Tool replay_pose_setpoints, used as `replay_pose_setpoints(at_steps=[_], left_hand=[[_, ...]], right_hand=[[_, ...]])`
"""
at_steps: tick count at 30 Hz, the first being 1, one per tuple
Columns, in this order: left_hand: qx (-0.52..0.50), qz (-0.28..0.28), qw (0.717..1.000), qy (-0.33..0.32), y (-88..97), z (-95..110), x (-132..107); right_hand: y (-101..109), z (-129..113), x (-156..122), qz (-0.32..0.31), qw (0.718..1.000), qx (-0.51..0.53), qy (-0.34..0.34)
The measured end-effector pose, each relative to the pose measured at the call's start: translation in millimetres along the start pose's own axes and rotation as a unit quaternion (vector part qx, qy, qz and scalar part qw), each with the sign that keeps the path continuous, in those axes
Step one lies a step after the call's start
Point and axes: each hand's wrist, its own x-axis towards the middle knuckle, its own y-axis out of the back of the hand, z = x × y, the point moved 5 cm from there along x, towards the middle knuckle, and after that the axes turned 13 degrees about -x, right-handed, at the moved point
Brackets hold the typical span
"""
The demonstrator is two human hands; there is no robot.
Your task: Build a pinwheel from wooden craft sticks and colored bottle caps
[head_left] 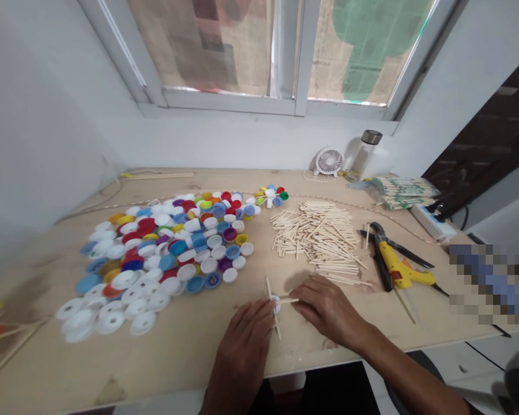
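Observation:
Near the table's front edge a small white bottle cap (pixel 277 305) lies with wooden sticks (pixel 267 283) pointing out from it in several directions. My left hand (pixel 248 334) covers its left side, fingers close together and gripping the cap; part of the cap is hidden beneath them. From the right, my right hand (pixel 328 308) pinches the outer end of a short wooden stick (pixel 289 300) whose other end meets the cap. Beyond my right hand is a heap of loose wooden sticks (pixel 318 233). A large spread of coloured bottle caps (pixel 177 248) covers the table's left half.
A yellow glue gun (pixel 402 270) and black-handled pliers (pixel 381 265) lie at right. Behind stand a joined cap flower (pixel 270 194), a small fan (pixel 329 161), a glass bottle (pixel 363 154), a bag of sticks (pixel 404 193) and a power strip (pixel 432 222).

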Motion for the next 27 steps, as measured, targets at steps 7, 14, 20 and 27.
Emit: replay_pose_setpoints(at_steps=[7, 14, 20, 27], left_hand=[[0.018, -0.022, 0.999, -0.025, -2.4, -4.2, -4.0], [0.012, -0.016, 0.999, -0.035, -1.7, -1.8, -1.3], [0.009, -0.015, 0.999, -0.029, -1.3, -2.0, -1.1], [0.046, -0.040, 0.997, -0.043, -2.6, 2.1, -1.7]], right_hand=[[-2.6, 3.4, 7.1, -0.008, 1.000, -0.006, 0.018], [-3.1, 5.3, 11.4, -0.009, 1.000, 0.000, 0.015], [-5.5, 6.0, 14.1, -0.006, 1.000, 0.004, 0.008], [-3.1, 4.3, 12.9, -0.011, 1.000, 0.008, -0.001]])
